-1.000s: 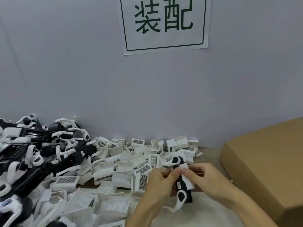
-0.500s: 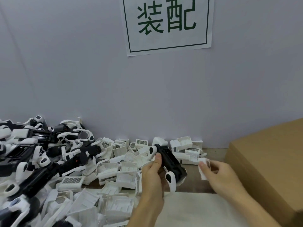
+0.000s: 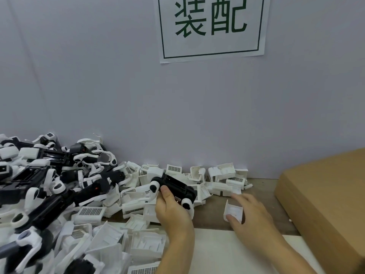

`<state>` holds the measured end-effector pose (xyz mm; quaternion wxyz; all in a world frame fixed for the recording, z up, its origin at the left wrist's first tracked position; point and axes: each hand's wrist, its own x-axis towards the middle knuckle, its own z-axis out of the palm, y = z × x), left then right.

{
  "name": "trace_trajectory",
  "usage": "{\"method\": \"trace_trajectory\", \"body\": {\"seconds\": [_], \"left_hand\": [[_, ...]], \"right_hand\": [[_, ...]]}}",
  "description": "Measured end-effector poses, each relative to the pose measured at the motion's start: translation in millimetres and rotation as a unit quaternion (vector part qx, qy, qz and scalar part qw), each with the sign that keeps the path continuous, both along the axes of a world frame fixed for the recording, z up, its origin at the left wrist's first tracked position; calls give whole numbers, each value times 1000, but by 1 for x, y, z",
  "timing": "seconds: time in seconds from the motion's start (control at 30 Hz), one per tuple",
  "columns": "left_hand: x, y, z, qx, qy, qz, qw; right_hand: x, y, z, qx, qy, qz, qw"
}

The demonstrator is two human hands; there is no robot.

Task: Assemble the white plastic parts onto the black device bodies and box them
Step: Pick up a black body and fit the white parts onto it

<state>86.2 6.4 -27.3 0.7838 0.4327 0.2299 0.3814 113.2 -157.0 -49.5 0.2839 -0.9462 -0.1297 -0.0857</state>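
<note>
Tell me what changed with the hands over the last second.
The hands split apart: the left hand carried the black body up and left over the white parts pile, and the right hand pulled a white part off to the right. The cardboard box and wall sign stayed put.

Even, diffuse indoor lighting; wide-angle view with soft detail.

Illumination is flat, without glare; only faint contact shadows lie under the left hand (image 3: 173, 212) and the right hand (image 3: 250, 216). The pale grey wall panel (image 3: 118, 86) above the hands darkens slightly toward the left edge. Straight lines bow near the frame borders. The heap of black-and-white plastic parts (image 3: 43, 194) left of the hands appears soft and slightly smeared.
</note>
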Motion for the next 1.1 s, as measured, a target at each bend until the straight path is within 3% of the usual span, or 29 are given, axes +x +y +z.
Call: {"method": "trace_trajectory", "body": {"seconds": [0.13, 0.3, 0.37, 0.47, 0.57, 0.67, 0.8, 0.93, 1.1], "left_hand": [[-1, -3, 0, 9, 6, -32, 999], [0, -3, 1, 18, 7, -34, 999], [0, -3, 1, 17, 5, -31, 999], [-1, -3, -1, 11, -10, -19, 1000], [-1, -4, 1, 26, -36, 46, 998], [-5, -3, 9, 48, -67, 126, 989], [-7, -1, 15, 106, -90, 181, 974], [-6, -2, 9, 138, -91, 154, 974], [-6, 0, 7, 167, -76, 136, 974]], "right_hand": [[7, -5, -5, -10, 13, 11, 1000], [18, -29, 5, 5, -42, -156, 987], [17, -37, 6, -11, -88, -171, 981], [6, -21, 7, 8, -125, -82, 989], [-8, 14, 0, 10, -64, 124, 990], [-13, 45, -2, 18, -12, 226, 974], [-13, 74, 2, 14, 55, 255, 965], [-10, 91, 0, -31, 76, 257, 963], [-8, 81, 3, 64, 94, 231, 966]]}}
